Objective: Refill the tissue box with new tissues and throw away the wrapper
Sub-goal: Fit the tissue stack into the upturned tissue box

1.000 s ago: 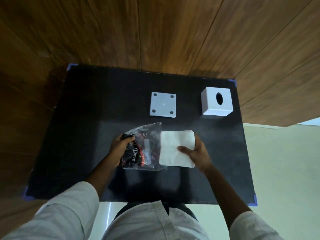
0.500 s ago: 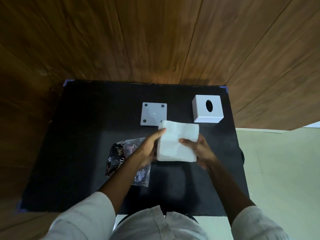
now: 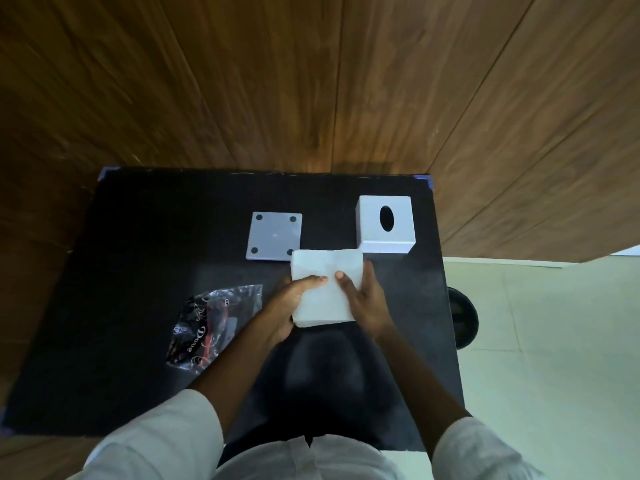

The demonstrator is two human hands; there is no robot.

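A white stack of tissues (image 3: pixel 323 268) is held above the black table (image 3: pixel 121 237), gripped from both sides. My left hand (image 3: pixel 289 303) clasps its left edge and my right hand (image 3: pixel 363 296) its right edge, thumbs on top. The empty plastic wrapper (image 3: pixel 211 327), clear with dark print, lies flat on the table to the left of my left forearm. The white tissue box cover (image 3: pixel 386 228) with an oval slot stands at the back right. Its flat square base plate (image 3: pixel 273 236) with dark corner pads lies to the left of it, partly behind the stack.
A wooden wall (image 3: pixel 311 81) rises just behind the table. Pale floor tiles (image 3: pixel 554 341) lie to the right, with a dark round object (image 3: pixel 462 320) beside the table's right edge. Blue tape marks the table corners.
The tissues came out of the wrapper; my left hand let go of the wrapper, which now lies on the table, and took the stack. Both hands have closed further over the stack.
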